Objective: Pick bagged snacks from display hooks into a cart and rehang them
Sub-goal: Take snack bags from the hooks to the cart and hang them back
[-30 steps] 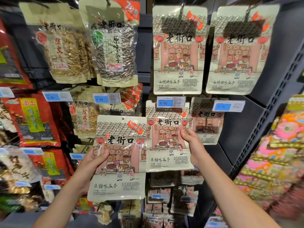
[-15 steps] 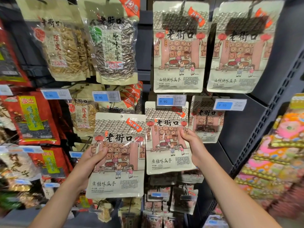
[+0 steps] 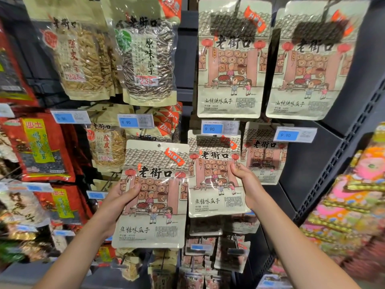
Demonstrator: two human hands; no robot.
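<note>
a dark grey shop display wall (image 3: 308, 172) with hooks fills the view, hung thick with snack bags and blue price tags. near the middle of it, the left hand (image 3: 119, 202) holds a cream sunflower seed bag (image 3: 153, 195) free of the hooks, thumb curled over its left edge on the printed front and the other fingers hidden behind it; the bag is upright, tilted slightly, with its round hang hole showing near the top edge. just to its right, and overlapped a little by it, a second bag of the same print (image 3: 214, 176) hangs in the middle row under a price tag reading 9 90 (image 3: 219, 128); the right hand (image 3: 248, 185) grips this hanging bag at its right edge, thumb on the front and fingers wrapped behind. whether its top sits fully on a hook cannot be told, as the tag covers it. behind the right hand another similar bag (image 3: 266, 151) hangs toward the wall's right edge. in the top row two larger cream bags with the same shopfront drawing (image 3: 231, 65) (image 3: 308, 67) hang side by side, and to their left are a clear bag of striped seeds (image 3: 146, 59) and a clear bag of pale seeds (image 3: 81, 57). red bags (image 3: 39, 147) crowd the left edge of the display, bright pink and yellow packets (image 3: 352, 205) the right, and more small bags hang along the bottom row, too blurred to read.
</note>
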